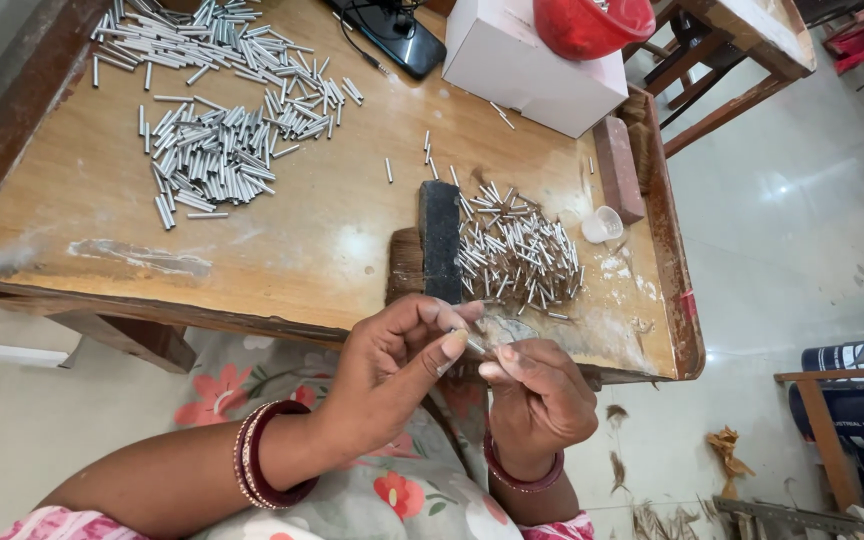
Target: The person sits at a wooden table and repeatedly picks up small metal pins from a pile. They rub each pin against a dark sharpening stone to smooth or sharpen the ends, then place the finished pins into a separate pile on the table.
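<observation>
Both hands, left hand point(397, 345) and right hand point(542, 390), pinch one small metal tube point(475, 345) at bottom centre, close to the tube pile point(517, 255) on the table point(292, 240), within easy reach.

Both forearms rise from six o'clock, wrists bent. The left hand point(392, 365) and right hand point(542, 400) meet fingertip to fingertip, thumbs and forefingers pinched.

Worn wooden table point(72, 200) — metal tubes point(217, 150) in heaps, dark block point(440, 240), white box point(527, 65).
</observation>
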